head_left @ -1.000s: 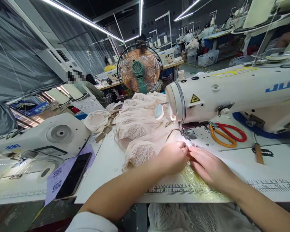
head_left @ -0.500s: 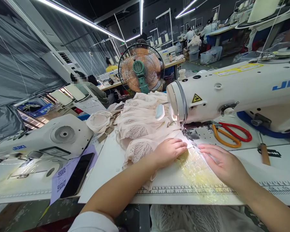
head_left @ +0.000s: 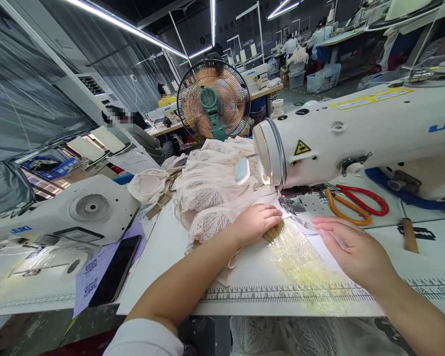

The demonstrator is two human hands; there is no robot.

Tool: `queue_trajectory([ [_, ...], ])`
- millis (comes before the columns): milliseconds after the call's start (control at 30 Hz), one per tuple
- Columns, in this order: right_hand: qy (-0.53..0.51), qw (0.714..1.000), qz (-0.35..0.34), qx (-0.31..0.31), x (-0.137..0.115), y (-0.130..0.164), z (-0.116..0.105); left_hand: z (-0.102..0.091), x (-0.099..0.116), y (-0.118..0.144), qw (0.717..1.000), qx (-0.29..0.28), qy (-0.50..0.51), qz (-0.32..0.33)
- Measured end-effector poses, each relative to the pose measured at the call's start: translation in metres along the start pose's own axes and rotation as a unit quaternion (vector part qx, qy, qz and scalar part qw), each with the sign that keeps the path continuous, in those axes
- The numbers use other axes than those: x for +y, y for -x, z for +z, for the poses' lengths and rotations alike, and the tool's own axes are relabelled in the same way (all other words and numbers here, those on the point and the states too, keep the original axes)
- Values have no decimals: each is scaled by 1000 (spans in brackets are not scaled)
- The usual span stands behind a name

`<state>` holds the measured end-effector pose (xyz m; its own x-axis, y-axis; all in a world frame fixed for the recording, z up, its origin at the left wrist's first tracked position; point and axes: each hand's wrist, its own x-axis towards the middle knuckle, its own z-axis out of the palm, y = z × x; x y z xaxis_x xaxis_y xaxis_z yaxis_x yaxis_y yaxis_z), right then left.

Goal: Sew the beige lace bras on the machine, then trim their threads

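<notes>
1. Cream lace cloth (head_left: 210,225) lies in gathered folds at the middle of a white sewing table (head_left: 154,254), running from the person's left forearm to the far edge. Its right end reaches towards the presser foot (head_left: 287,203) of a white sewing machine (head_left: 319,138).
2. The left hand (head_left: 257,225) rests palm down at the cloth's near right side, fingers together. Whether it pinches any cloth cannot be told.
3. The right hand (head_left: 350,247) is off the cloth, to the right, fingers loosely curled. Its fingertips meet or nearly meet a thin metal piece (head_left: 303,223) near the foot; I cannot tell whether they grip it.
4. A second ago the hands met in front of the foot; now they are well apart. This suggests only the left hand is steadying the cloth.
5. Between them spreads a shiny yellow patch (head_left: 300,259), with a printed ruler (head_left: 244,296) along the near edge.
6. Right of the foot lie scissors (head_left: 364,221) with red and orange handles, then a wooden-handled tool (head_left: 410,237).
7. Left are a phone (head_left: 114,272) and a second machine (head_left: 96,185); far off, a fan (head_left: 210,99).
</notes>
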<state>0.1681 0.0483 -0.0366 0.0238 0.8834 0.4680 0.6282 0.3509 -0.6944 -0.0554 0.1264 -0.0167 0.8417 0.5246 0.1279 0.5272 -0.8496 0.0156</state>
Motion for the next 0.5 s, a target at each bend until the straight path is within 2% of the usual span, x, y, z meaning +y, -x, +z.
queue_trajectory([
  [333,-6,1000,-6,-13,2,-10,-1,-7,-10,-12,998,-37,-19,-51],
  [433,-33,999,-20,-23,-6,-6,-9,-20,6,-10,994,-42,-49,-90],
  [500,-92,989,-53,-100,-7,12,-21,-35,29,1,983,-52,-75,-156],
])
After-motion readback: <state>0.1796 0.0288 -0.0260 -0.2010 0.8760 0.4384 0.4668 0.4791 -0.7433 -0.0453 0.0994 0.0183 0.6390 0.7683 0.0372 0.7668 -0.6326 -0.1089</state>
